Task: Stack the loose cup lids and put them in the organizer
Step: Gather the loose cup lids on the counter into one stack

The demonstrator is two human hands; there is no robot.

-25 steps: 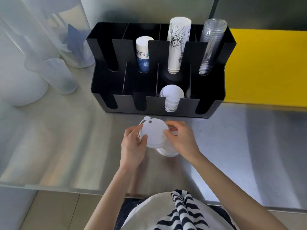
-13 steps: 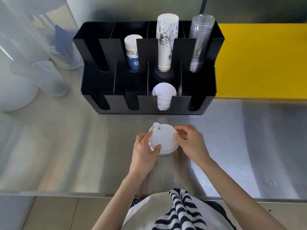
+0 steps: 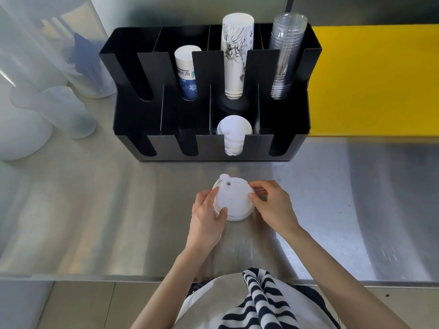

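A stack of white cup lids (image 3: 234, 201) rests on the steel counter in front of me, its top lid showing a sip hole and flip tab. My left hand (image 3: 206, 217) grips the stack's left rim, thumb on top. My right hand (image 3: 273, 206) pinches the right rim. Behind it stands the black organizer (image 3: 209, 144). More white lids (image 3: 234, 135) lie stacked in its front row, third slot from the left. How many lids my hands hold is not visible.
The organizer's back row holds a short paper cup stack (image 3: 186, 72), a tall printed cup stack (image 3: 235, 58) and clear plastic cups (image 3: 285, 55). Translucent plastic jugs (image 3: 61, 110) stand at left. A yellow surface (image 3: 373, 79) lies at right. The counter's front edge (image 3: 95, 277) runs below my hands.
The top lid was lowered onto the lid below; the two now sit as one stack on the counter. Both hands stay on its rim.
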